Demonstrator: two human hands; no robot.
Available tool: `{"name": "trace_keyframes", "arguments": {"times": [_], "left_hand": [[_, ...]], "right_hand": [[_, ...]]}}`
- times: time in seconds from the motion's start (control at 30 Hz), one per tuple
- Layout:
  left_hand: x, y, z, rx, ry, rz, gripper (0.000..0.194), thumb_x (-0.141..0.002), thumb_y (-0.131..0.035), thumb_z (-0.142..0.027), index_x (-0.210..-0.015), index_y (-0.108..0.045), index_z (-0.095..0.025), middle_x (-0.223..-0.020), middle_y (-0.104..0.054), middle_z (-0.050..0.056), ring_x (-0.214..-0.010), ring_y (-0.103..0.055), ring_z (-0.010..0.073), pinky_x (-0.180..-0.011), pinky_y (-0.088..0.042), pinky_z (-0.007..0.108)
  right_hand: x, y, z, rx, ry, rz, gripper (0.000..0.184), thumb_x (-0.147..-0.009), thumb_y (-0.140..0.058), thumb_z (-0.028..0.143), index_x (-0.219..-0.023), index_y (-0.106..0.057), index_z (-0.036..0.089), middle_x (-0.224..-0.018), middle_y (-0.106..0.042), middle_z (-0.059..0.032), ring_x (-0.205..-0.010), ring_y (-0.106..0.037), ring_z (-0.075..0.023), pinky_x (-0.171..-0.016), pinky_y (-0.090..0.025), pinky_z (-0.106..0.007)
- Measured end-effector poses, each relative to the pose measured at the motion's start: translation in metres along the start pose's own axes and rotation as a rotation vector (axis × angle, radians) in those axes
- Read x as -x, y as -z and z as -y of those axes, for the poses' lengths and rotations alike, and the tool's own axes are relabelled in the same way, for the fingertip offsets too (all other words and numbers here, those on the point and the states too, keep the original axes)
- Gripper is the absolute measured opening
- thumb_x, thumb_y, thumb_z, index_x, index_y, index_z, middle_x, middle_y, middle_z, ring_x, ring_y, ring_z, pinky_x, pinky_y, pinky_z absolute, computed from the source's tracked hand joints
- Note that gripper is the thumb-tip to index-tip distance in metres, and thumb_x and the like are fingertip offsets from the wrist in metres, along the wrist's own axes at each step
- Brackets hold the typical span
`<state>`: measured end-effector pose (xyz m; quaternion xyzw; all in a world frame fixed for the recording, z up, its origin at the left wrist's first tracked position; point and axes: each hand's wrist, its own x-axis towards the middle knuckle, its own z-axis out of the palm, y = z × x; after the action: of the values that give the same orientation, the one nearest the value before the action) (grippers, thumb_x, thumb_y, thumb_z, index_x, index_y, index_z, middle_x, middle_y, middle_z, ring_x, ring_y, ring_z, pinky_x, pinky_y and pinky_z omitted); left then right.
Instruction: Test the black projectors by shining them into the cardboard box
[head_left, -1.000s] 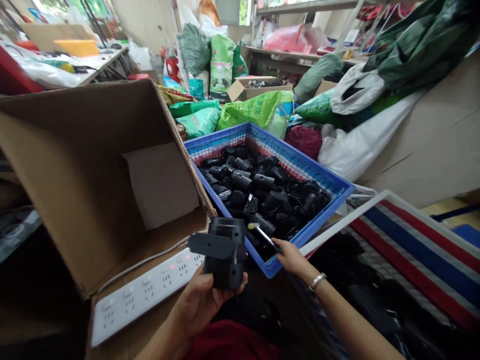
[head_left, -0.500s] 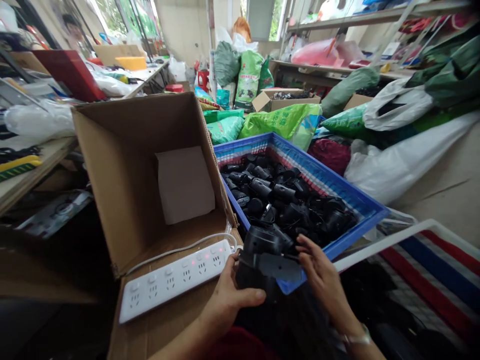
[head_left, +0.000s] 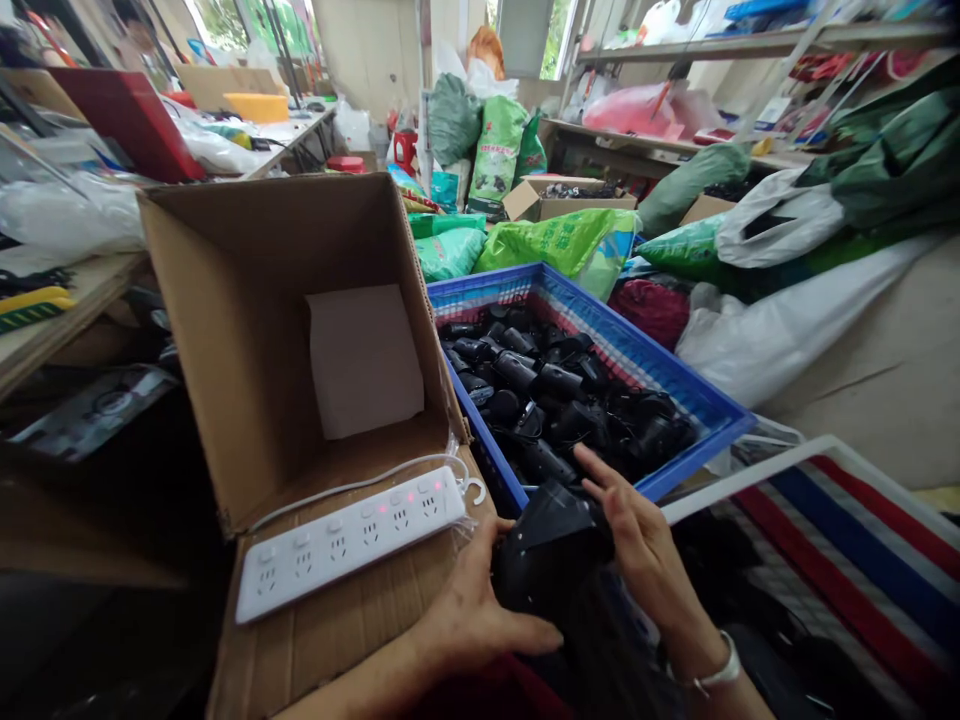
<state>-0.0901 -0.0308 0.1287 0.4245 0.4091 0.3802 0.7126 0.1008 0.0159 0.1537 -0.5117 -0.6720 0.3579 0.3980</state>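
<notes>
In front of my body, a black plastic device [head_left: 551, 550] with a rounded, glossy casing is held in my left hand [head_left: 487, 600]. The left thumb lies along its lower side while the fingers go behind it. My right hand [head_left: 637, 545] is at the device's right side, fingers stretched out and apart; whether they touch the casing I cannot tell. Just beyond both hands stands a blue plastic basket [head_left: 667, 365], heaped with similar black cylindrical devices [head_left: 517, 370]. Much of the held device's underside is lost in dark shadow.
A white power strip [head_left: 352, 540] with lit red lights lies on cardboard at left, before an open cardboard box [head_left: 187, 340] on its side. A striped basket [head_left: 862, 560] is at right. Green sacks [head_left: 555, 245] are piled behind; a person is at the far left.
The black device has been turned in my left hand, showing a different, broader face. My right hand has come slightly closer to it. The view has shifted a little.
</notes>
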Motion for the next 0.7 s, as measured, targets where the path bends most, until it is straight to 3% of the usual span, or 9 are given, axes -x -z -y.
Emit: {"name": "trace_keyframes", "arguments": {"times": [0.07, 0.13, 0.3, 0.4, 0.6, 0.7], "left_hand": [[-0.001, 0.003, -0.006, -0.108, 0.013, -0.023, 0.069, -0.047, -0.082, -0.014, -0.107, -0.048, -0.02, -0.1, -0.059, 0.005, -0.093, -0.055, 0.0271, -0.079, -0.043, 0.038], [-0.001, 0.005, -0.012, -0.184, 0.001, -0.035, 0.068, -0.047, -0.081, -0.015, -0.108, -0.049, -0.019, -0.1, -0.059, 0.006, -0.092, -0.055, 0.027, -0.078, -0.043, 0.038], [0.0, 0.002, -0.014, -0.346, -0.108, -0.058, 0.069, -0.046, -0.08, -0.014, -0.108, -0.051, -0.018, -0.098, -0.059, 0.006, -0.088, -0.055, 0.0264, -0.077, -0.043, 0.038], [0.001, -0.001, -0.01, -0.405, -0.146, -0.057, 0.068, -0.047, -0.079, -0.013, -0.109, -0.052, -0.019, -0.099, -0.06, 0.006, -0.09, -0.055, 0.0276, -0.083, -0.042, 0.042], [0.002, 0.0, -0.008, -0.399, -0.16, -0.046, 0.068, -0.048, -0.079, -0.012, -0.11, -0.052, -0.02, -0.101, -0.059, 0.006, -0.092, -0.055, 0.028, -0.086, -0.041, 0.044], [0.0, 0.003, -0.008, -0.329, -0.102, -0.014, 0.069, -0.047, -0.08, -0.012, -0.11, -0.052, -0.02, -0.099, -0.059, 0.005, -0.09, -0.055, 0.0265, -0.082, -0.043, 0.041]], "right_hand": [[-0.001, 0.003, 0.002, -0.103, -0.147, 0.114, 0.045, -0.096, -0.03, 0.045, -0.123, -0.058, 0.021, -0.122, -0.063, -0.0082, -0.113, -0.056, -0.0268, -0.095, -0.043, -0.042], [0.002, 0.003, 0.003, -0.16, -0.183, 0.134, 0.047, -0.095, -0.031, 0.048, -0.119, -0.06, 0.021, -0.112, -0.068, -0.007, -0.103, -0.061, -0.0258, -0.089, -0.046, -0.039], [0.015, 0.0, -0.004, -0.229, -0.054, -0.026, 0.045, -0.095, -0.03, 0.048, -0.115, -0.062, 0.024, -0.115, -0.066, -0.0056, -0.104, -0.06, -0.0252, -0.091, -0.044, -0.037], [0.017, -0.001, -0.007, -0.258, -0.062, -0.092, 0.046, -0.095, -0.027, 0.047, -0.111, -0.064, 0.024, -0.107, -0.069, -0.0064, -0.101, -0.061, -0.0247, -0.088, -0.045, -0.037], [0.008, 0.002, -0.001, -0.255, -0.243, -0.024, 0.041, -0.091, -0.04, 0.051, -0.097, -0.069, 0.022, -0.089, -0.07, -0.0034, -0.077, -0.061, -0.0185, -0.068, -0.046, -0.027], [-0.002, 0.003, -0.003, -0.288, -0.39, 0.009, 0.044, -0.086, -0.047, 0.057, -0.091, -0.07, 0.019, -0.078, -0.067, -0.0029, -0.068, -0.058, -0.0164, -0.061, -0.044, -0.025]]}}
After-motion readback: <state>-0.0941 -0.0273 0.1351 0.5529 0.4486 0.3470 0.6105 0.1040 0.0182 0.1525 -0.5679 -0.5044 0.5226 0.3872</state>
